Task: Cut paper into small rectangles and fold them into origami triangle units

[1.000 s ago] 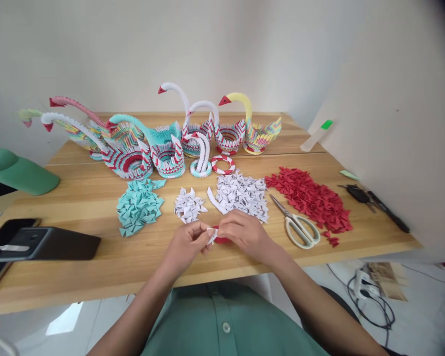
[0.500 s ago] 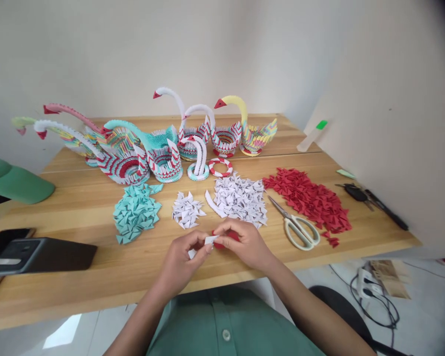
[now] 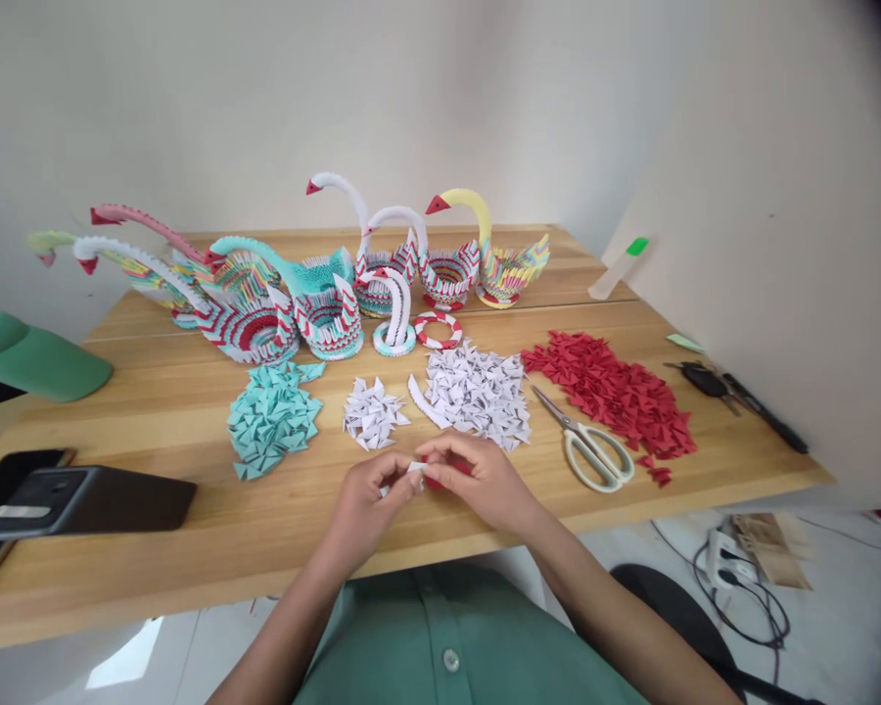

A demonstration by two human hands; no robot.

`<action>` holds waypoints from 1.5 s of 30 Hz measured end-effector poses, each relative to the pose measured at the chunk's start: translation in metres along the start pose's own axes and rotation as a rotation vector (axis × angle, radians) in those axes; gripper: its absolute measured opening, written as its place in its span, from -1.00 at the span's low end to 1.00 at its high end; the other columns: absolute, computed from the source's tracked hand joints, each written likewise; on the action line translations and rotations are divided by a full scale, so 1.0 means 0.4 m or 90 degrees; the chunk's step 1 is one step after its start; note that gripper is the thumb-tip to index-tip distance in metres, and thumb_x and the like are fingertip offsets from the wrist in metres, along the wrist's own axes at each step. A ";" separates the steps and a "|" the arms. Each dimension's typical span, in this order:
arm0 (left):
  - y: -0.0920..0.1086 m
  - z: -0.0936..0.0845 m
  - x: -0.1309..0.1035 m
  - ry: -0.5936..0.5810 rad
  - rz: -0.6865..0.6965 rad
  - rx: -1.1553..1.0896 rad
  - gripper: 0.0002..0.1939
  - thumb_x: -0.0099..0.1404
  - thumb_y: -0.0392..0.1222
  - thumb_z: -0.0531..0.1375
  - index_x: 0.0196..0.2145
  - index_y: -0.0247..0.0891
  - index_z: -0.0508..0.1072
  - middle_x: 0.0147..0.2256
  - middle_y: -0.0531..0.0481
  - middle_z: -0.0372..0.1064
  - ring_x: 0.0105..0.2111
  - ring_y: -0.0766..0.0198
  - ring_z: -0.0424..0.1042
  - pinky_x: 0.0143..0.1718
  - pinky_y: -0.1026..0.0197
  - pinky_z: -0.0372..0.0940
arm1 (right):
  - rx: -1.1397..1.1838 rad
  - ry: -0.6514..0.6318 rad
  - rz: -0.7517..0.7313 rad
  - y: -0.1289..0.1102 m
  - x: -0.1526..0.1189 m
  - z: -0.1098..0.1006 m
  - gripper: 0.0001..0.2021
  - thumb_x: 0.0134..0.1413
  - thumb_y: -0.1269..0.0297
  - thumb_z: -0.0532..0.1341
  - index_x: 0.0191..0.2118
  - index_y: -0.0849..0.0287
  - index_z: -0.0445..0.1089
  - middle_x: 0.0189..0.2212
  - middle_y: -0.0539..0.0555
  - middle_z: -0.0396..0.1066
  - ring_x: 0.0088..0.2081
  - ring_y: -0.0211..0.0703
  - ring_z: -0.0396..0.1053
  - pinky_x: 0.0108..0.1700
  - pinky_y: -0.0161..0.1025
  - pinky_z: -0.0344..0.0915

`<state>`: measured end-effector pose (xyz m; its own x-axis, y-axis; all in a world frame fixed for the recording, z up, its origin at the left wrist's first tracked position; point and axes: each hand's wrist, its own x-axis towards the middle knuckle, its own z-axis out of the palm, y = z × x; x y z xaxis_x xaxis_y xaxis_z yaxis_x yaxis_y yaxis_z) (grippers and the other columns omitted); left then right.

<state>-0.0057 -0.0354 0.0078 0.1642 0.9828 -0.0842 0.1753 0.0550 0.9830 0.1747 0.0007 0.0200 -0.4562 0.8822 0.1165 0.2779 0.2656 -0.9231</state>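
Near the table's front edge, my left hand [image 3: 371, 504] and my right hand [image 3: 481, 485] meet fingertip to fingertip. Both pinch a small white folded paper piece [image 3: 416, 468], mostly covered by the fingers. A bit more white paper shows inside my left hand's fingers. Something red [image 3: 440, 478] shows beneath my right hand, largely hidden. Just beyond the hands lie a small white paper pile [image 3: 374, 415], a curved white paper strip [image 3: 426, 401] and a larger white paper pile [image 3: 477, 392].
Paper swans stand along the back, with a red-and-white ring [image 3: 439, 331] before them. Teal pieces [image 3: 274, 421] lie left, red pieces [image 3: 617, 397] right beside scissors [image 3: 594, 455]. A black device [image 3: 95, 502], a phone [image 3: 22, 480] and a green bottle [image 3: 36, 357] are at the left.
My fingertips have closed further over the white paper piece, so less of it shows. My hands are otherwise in nearly the same place; the whole view has shifted slightly.
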 end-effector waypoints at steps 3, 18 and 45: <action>0.000 0.003 0.001 0.013 -0.002 -0.003 -0.74 0.27 -0.07 0.13 -0.48 -0.27 0.40 -0.55 0.08 0.28 -0.52 0.34 0.23 -0.44 0.31 0.14 | -0.004 0.029 -0.016 -0.001 0.002 0.003 -0.84 0.14 0.36 0.23 -0.17 0.12 0.51 -0.42 0.00 0.44 -0.35 -0.22 0.39 -0.25 -0.27 0.32; -0.004 0.016 -0.003 0.037 -0.014 -0.003 -0.81 0.18 -0.10 0.21 -0.46 -0.29 0.41 -0.55 0.09 0.27 -0.53 0.36 0.20 -0.46 0.31 0.12 | 0.054 -0.006 0.068 -0.010 0.007 -0.001 -0.82 0.15 0.22 0.23 -0.37 0.20 0.51 -0.47 0.01 0.44 -0.41 -0.24 0.33 -0.35 -0.32 0.24; 0.002 0.002 -0.012 0.065 -0.049 -0.060 -0.73 0.17 -0.01 0.24 -0.46 -0.30 0.52 -0.49 -0.04 0.50 -0.45 0.24 0.43 -0.38 0.25 0.31 | -0.059 -0.007 -0.038 -0.015 0.012 0.009 -0.84 0.17 0.41 0.19 -0.42 0.15 0.46 -0.47 -0.03 0.44 -0.40 -0.25 0.34 -0.28 -0.31 0.24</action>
<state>-0.0056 -0.0403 0.0090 0.0528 0.9877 -0.1473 0.0910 0.1422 0.9856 0.1680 0.0019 0.0248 -0.4833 0.8598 0.1650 0.3276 0.3524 -0.8766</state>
